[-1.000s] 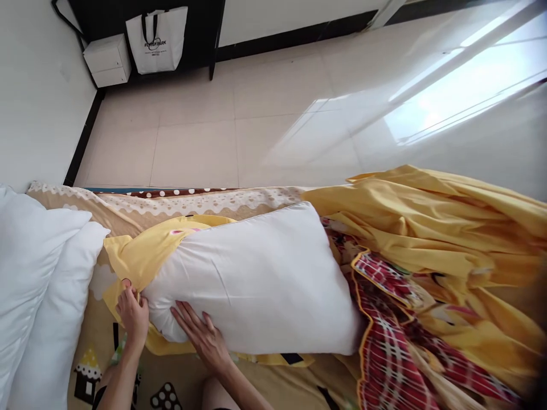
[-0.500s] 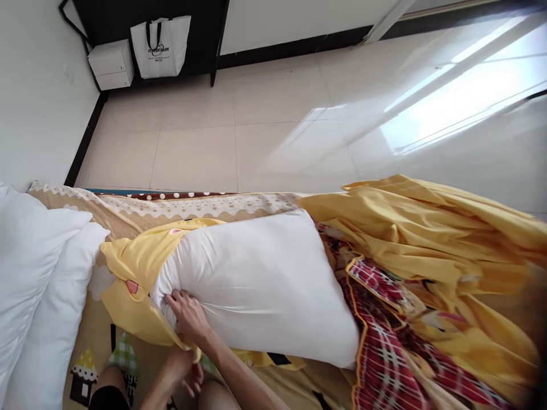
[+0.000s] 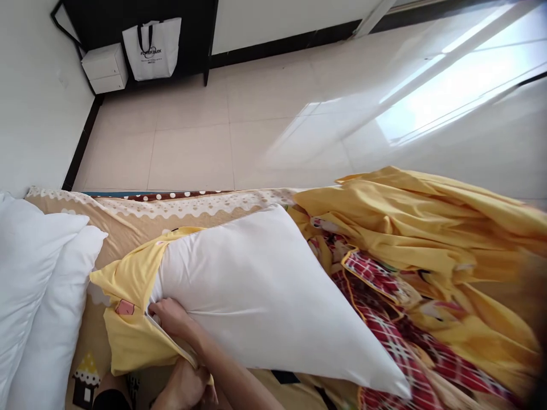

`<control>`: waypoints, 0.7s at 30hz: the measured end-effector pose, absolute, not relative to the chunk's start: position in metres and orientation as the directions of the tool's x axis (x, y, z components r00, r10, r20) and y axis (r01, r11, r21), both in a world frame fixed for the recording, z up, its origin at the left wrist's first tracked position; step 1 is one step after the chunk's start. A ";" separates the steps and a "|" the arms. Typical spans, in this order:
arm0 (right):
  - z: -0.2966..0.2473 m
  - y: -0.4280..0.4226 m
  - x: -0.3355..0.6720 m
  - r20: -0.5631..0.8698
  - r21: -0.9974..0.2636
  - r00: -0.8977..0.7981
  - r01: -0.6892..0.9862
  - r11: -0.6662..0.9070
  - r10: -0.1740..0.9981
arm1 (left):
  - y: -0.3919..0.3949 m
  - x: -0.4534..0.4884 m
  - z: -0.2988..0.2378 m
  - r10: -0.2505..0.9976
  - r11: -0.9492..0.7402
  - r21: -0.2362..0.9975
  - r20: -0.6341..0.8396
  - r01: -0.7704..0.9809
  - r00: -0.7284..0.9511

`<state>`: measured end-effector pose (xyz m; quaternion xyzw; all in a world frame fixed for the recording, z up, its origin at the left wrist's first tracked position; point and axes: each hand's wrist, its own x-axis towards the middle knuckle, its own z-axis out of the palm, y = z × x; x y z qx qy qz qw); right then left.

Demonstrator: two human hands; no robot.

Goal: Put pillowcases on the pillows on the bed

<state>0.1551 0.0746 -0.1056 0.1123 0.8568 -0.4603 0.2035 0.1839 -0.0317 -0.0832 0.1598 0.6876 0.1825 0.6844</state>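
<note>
Right hand: the right hand [image 3: 171, 316] lay on the near left end of the white pillow [image 3: 265, 296], fingers [image 3: 159, 312] curled and pressed into the pillow at the mouth of the yellow pillowcase [image 3: 128, 307]; whether they pinched the fabric could not be told.
Left hand: the left hand [image 3: 188, 387] sat below the right fingers at the picture's bottom edge, closed on the lower hem of the pillowcase.
Pillow: its left end was tucked inside the pillowcase opening; the rest stretched bare to the right of the fingers, its far corner pointing down over the plaid quilt [image 3: 384, 307].
Pillowcase edge: the open hem ran from above the right fingers down to the left hand.
Bed: the tan printed sheet [image 3: 128, 222] showed beyond the fingers up to the lace-trimmed bed edge.
Left of fingers: two white pillows [image 3: 38, 285] stood close by, a narrow strip of sheet between.
Right of fingers: the bunched yellow cover [image 3: 427, 222] crowded that side.
Beyond the bed: the tiled floor [image 3: 256, 131].
</note>
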 end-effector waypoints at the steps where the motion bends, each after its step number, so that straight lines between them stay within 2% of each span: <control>1: -0.105 0.073 0.161 -0.439 -0.753 -0.899 0.374 0.541 0.010 | -0.033 0.182 -0.084 0.458 0.889 0.458 -0.889 0.006 -0.017; 4: -0.098 0.090 0.191 -0.358 -0.849 -0.934 0.334 0.409 0.019 | -0.038 0.162 -0.078 0.392 0.914 0.378 -0.917 0.144 -0.077; 5: -0.097 0.105 0.202 -0.319 -0.880 -0.945 0.325 0.346 0.075 | -0.042 0.152 -0.072 0.383 0.914 0.354 -0.914 0.198 -0.135; 7: -0.097 0.147 0.217 -0.253 -0.888 -0.920 0.343 0.306 0.298 | -0.047 0.130 -0.056 0.397 0.900 0.307 -0.871 0.308 -0.291; 9: -0.102 0.193 0.222 -0.205 -0.773 -0.816 0.474 0.422 0.541 | -0.046 0.107 -0.039 0.493 0.843 0.281 -0.743 0.458 -0.453; 11: -0.109 0.228 0.216 -0.227 -0.568 -0.742 0.627 0.533 0.631 | -0.032 0.088 -0.031 0.667 0.723 0.265 -0.509 0.638 -0.544; 13: -0.117 0.244 0.204 -0.302 -0.408 -0.727 0.683 0.606 0.617 | -0.006 0.075 -0.036 0.808 0.580 0.191 -0.262 0.792 -0.528; 14: -0.119 0.245 0.199 -0.333 -0.364 -0.731 0.682 0.634 0.596 | 0.009 0.070 -0.042 0.840 0.533 0.134 -0.202 0.835 -0.504; 17: -0.120 0.231 0.187 -0.351 -0.319 -0.752 0.656 0.684 0.558 | 0.049 0.056 -0.069 0.850 0.485 0.002 -0.237 0.874 -0.471; 21: -0.102 0.212 0.190 -0.386 -0.326 -0.792 0.596 0.734 0.472 | 0.079 0.036 -0.085 0.809 0.539 0.013 -0.286 0.842 -0.514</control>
